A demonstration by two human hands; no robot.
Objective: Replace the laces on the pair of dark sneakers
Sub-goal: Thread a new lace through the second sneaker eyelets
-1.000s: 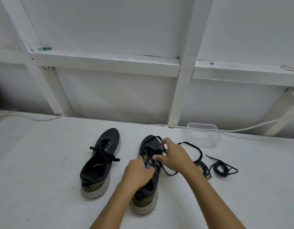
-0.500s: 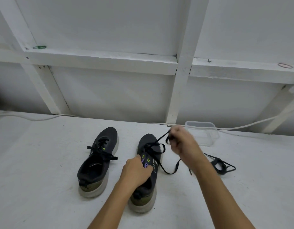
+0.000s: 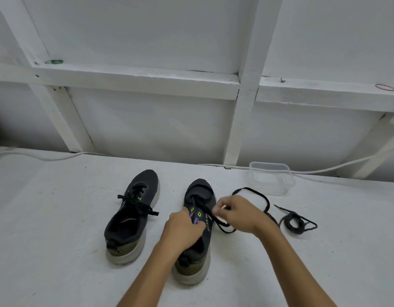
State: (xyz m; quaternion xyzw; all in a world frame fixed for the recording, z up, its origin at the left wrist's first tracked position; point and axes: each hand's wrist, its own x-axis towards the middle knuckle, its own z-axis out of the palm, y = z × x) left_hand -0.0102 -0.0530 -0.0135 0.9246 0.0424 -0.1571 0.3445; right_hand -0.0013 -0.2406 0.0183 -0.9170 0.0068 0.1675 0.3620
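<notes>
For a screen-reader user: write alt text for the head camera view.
The right hand pinches a black lace at the right dark sneaker, which the left hand steadies on a white surface. The laced left dark sneaker stands beside; a coiled black lace and clear plastic container lie right.

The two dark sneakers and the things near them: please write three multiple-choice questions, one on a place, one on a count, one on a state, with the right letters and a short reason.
1. Where is the clear plastic container?
A. far right, near the wall
B. between the sneakers
C. on the ledge

2. How many rubber bands lie on the ledge?
A. none
B. two
C. five

3. What is the state of the left sneaker?
A. laced and tied
B. without a lace
C. lying on its side

Answers:
1 A, it stands beyond the coiled lace.
2 B, a green rubber band and a red rubber band.
3 A, a bow shows across its tongue.
</notes>
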